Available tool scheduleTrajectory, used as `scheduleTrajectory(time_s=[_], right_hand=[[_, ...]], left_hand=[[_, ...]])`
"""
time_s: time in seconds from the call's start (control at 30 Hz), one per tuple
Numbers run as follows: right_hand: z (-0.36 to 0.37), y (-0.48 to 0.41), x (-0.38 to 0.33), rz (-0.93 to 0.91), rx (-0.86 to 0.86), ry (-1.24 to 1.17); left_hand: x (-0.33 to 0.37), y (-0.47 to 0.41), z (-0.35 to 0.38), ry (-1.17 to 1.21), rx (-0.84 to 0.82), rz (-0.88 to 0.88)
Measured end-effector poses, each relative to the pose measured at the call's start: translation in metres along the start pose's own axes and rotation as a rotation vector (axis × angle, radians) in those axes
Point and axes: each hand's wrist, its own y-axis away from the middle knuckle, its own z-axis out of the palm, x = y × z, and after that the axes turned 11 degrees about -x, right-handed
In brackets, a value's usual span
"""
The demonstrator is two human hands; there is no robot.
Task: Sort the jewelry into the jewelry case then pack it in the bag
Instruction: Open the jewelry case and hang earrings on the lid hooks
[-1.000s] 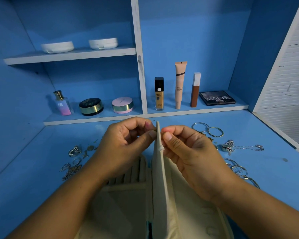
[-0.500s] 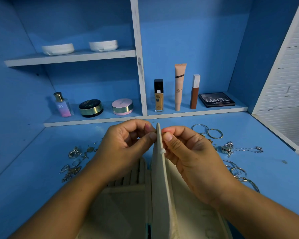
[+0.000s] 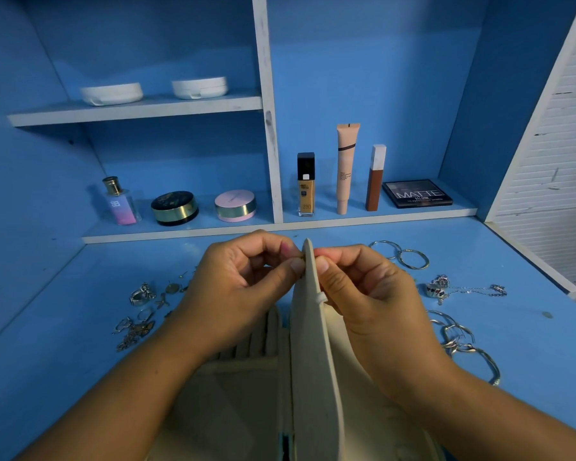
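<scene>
Jewelry case [image 3: 246,394] lies open on tabletop [image 3: 47,377], center flap [image 3: 313,344] upright. Left hand [image 3: 243,287] & right hand [image 3: 363,291] pinch flap top from both sides, prob fixing a small earring through it; item too tiny to tell. Loose jewelry [image 3: 137,314] waits both sides.

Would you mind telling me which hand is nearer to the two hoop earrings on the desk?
Right. The right hand pinches the case flap just left of the hoops; the left hand is on the flap's far side, farther away.

One head-worn view looks forward and down, close over the surface [image 3: 396,327]. Shelves [image 3: 137,109] fill twelve o'clock.
</scene>
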Motion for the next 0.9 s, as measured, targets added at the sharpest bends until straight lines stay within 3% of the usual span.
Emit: scheduleTrajectory(time_s=[0.9], right_hand=[[-0.0068, -0.0013, -0.0059, 0.048, -0.050, 0.210]], left_hand=[[0.0080, 0.0004, 0.0040, 0.045, -0.002, -0.037]])
